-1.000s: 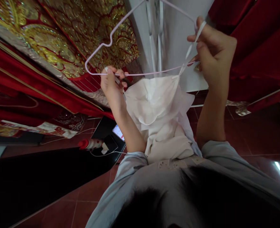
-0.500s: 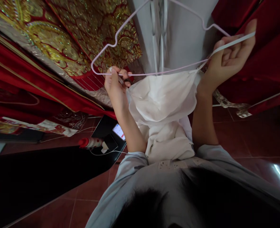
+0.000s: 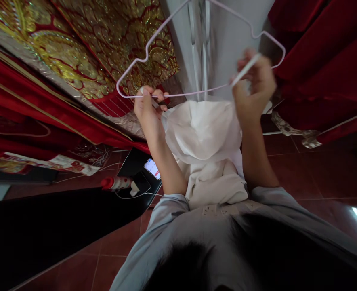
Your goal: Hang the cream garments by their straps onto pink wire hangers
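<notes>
A pale lilac hanger [image 3: 196, 92] spans the upper middle of the frame, its long lower bar running from left of centre towards the right and its top cut off by the upper edge. The left hand [image 3: 150, 107], left of centre, is closed round the left end of that bar, thumb and fingers meeting on it, with a bit of white showing among the fingers. The right hand [image 3: 254, 89], right of centre, is blurred; its fingers are partly curled, and a white strap [image 3: 246, 70] stretches slantwise across them. Whether they pinch the strap or only carry it looped, and whether they touch the bar, I cannot tell. Just below the bar, in the middle of the frame, a white garment [image 3: 202, 129] hangs between the forearms, with bunched cream cloth [image 3: 217, 186] beneath it.

At upper left is a red garment with gold sequinned embroidery [image 3: 112, 40]; dark red cloth [image 3: 332, 60] fills the upper right. Pale doors [image 3: 229, 48] with long metal handles [image 3: 207, 60] stand behind the hanger. On the black table [image 3: 69, 226] at lower left, a lit phone [image 3: 152, 168] lies near the left forearm, and a red-capped bottle [image 3: 119, 183] lies further left, beside a dark device [image 3: 142, 182]
</notes>
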Action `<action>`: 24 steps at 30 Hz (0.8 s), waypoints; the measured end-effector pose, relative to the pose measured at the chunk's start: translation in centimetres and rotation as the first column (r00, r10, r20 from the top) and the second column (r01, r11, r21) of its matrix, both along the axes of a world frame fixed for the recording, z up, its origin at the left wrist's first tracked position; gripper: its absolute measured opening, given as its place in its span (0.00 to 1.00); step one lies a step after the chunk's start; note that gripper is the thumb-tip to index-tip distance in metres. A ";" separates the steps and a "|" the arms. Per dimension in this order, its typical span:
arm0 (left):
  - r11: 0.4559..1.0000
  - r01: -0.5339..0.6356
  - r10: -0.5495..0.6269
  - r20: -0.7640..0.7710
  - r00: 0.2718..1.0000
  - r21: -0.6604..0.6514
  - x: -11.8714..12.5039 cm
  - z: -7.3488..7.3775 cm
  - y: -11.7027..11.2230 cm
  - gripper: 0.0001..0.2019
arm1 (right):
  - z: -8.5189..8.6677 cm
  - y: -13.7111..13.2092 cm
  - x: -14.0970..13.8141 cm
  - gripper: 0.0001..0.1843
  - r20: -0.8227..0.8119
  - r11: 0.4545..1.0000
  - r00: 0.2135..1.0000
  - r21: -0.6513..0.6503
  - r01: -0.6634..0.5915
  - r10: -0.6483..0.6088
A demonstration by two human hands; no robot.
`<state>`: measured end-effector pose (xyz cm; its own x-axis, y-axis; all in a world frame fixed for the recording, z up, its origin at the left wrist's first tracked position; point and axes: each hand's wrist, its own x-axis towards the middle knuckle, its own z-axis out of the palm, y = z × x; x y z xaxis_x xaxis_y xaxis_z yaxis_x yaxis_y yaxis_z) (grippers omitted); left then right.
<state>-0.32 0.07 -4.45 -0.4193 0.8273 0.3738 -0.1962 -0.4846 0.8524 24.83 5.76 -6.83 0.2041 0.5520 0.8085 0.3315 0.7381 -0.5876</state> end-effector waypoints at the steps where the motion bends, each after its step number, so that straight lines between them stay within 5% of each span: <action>1: 1.000 -0.001 0.001 0.001 1.000 -0.001 0.1 0.1 0.0 0.11 | 0.3 -0.6 -0.4 0.20 0.132 0.994 0.986 -0.062 -0.090 0.098; 4: 0.998 -0.034 0.034 0.001 0.999 -0.043 0.6 0.3 -0.3 0.12 | 1.0 -1.8 -1.4 0.10 0.371 0.954 0.884 -0.200 -0.223 0.284; 10: 0.991 -0.066 0.062 -0.036 0.997 -0.115 -0.3 0.2 -0.9 0.10 | 1.2 -1.7 -1.1 0.13 0.435 0.959 0.862 -0.219 -0.181 0.262; 14: 0.978 -0.203 0.198 -0.084 0.977 -0.057 -3.3 -0.8 -1.3 0.13 | 1.1 -1.7 -0.9 0.14 0.432 0.967 0.869 -0.185 -0.175 0.240; 18: 0.907 -0.419 0.421 -0.153 0.894 0.043 -5.5 -1.3 -1.8 0.15 | 1.0 -1.8 -1.2 0.14 0.446 0.970 0.868 -0.196 -0.141 0.217; 24: 0.908 -0.314 0.365 -0.154 0.918 0.279 -4.6 0.0 -2.2 0.09 | 0.9 -1.8 -1.4 0.14 0.452 0.966 0.864 -0.226 -0.129 0.221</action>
<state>-4.94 -2.09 -4.42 -0.5543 0.5203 0.6497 0.1780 -0.6884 0.7032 23.44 3.98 -5.92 -0.2883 0.6885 0.6654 0.4767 0.7059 -0.5239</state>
